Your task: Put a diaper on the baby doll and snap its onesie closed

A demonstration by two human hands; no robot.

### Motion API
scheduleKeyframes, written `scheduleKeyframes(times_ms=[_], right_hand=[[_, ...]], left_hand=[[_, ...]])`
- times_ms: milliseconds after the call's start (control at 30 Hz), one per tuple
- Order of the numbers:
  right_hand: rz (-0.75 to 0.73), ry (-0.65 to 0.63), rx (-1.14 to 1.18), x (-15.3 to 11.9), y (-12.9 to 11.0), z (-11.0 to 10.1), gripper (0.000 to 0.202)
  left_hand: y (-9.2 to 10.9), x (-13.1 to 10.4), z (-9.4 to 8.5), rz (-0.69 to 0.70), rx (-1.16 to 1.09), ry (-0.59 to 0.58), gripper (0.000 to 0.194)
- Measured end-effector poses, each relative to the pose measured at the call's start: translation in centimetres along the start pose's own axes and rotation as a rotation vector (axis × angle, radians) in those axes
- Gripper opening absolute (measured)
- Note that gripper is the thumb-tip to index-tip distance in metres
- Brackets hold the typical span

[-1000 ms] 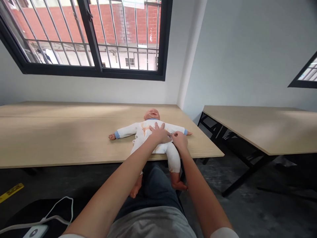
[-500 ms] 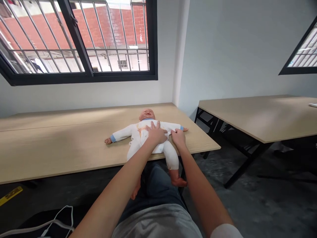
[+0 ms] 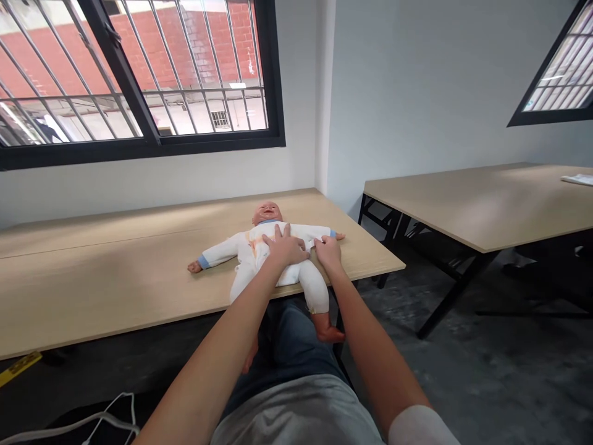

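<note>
A baby doll (image 3: 250, 247) in a white romper with blue cuffs and an orange stain lies face up on the wooden table (image 3: 115, 272), its legs hanging over the near edge. My left hand (image 3: 285, 247) rests flat on the doll's belly, fingers spread. Just to the right, my right hand (image 3: 328, 252) pinches the romper cloth at the doll's side, under its outstretched arm.
A second wooden table (image 3: 472, 204) on black legs stands to the right across a gap of dark floor, with a white item (image 3: 578, 180) at its far end. A barred window (image 3: 139, 80) is behind. White cables (image 3: 83, 423) lie at lower left.
My head has turned right and tilted, so the doll and both hands sit a little further left and higher in view. The hands keep their places on the doll.
</note>
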State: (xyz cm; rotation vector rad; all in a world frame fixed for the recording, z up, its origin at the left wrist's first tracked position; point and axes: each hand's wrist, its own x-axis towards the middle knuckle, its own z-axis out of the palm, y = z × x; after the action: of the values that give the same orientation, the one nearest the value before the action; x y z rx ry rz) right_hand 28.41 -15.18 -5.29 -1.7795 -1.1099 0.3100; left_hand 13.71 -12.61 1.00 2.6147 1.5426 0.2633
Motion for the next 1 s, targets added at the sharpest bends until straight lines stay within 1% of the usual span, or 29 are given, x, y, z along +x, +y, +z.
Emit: scheduleKeyframes(times_ms=[133, 300, 467, 567, 667, 767, 900, 1000], right_hand=[[0.02, 0.016, 0.029, 0.0, 0.1, -0.1, 0.022], [0.031, 0.045, 0.112, 0.0, 0.3, -0.2, 0.023], [0.038, 0.048, 0.229, -0.4, 0.4, -0.3, 0.023], [0.026, 0.013, 0.319, -0.5, 0.2, -0.4, 0.023], [-0.006, -0.092, 0.414, -0.6, -1.0, -0.2, 0.024], [-0.047, -0.263, 0.468, -0.5, -3.1, 0.3, 0.023], [-0.08, -0.462, 0.461, 0.0, -6.1, 0.8, 0.018], [-0.075, -0.576, 0.411, 0.7, -7.3, 0.8, 0.016]], left_hand=[[-0.1, 0.2, 0.0, -0.077, -0.042, 0.004, 0.036], [-0.7, 0.3, 0.3, -0.126, -0.099, 0.062, 0.039], [-0.7, 0.8, 0.3, -0.151, -0.067, 0.012, 0.047], [-0.7, 1.0, 0.4, -0.148, -0.052, 0.007, 0.052], [-0.9, 1.0, 0.7, -0.114, -0.056, 0.038, 0.064], [-1.1, 0.9, 1.0, -0.104, -0.086, 0.09, 0.079], [-1.2, 0.5, 1.1, -0.145, -0.176, 0.155, 0.093], [-1.2, 0.4, 1.1, -0.161, -0.254, 0.172, 0.104]])
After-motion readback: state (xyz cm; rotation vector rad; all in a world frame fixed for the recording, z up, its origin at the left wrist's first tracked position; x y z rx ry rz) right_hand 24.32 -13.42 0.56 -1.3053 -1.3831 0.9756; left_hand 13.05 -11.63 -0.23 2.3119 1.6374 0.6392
